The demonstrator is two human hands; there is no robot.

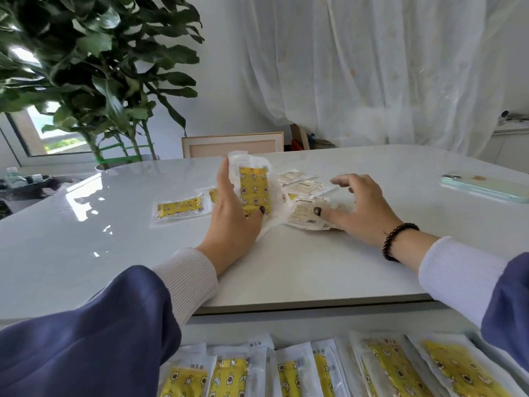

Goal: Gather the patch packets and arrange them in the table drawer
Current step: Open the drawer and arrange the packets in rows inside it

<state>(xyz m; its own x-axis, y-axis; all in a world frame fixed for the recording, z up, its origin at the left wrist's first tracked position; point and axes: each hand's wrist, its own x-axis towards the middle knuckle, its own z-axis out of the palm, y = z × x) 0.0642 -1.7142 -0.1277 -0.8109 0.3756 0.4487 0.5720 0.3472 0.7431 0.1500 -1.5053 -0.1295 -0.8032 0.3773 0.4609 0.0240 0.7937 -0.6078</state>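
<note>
Home room, sheer curtains [372,67], potted plant [94,67], glossy table [315,267]

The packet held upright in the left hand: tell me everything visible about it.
The held packet is a clear, crinkly plastic wrapper with white edges around a yellow patch printed with small star and flower-like figures. It stands roughly upright, printed side toward the camera, above the white table. The left hand grips it, thumb on the front near the lower edge, fingers behind its left side. It looks like the front of a small bundle; how many packets are behind cannot be told. The right hand does not touch it.
</note>
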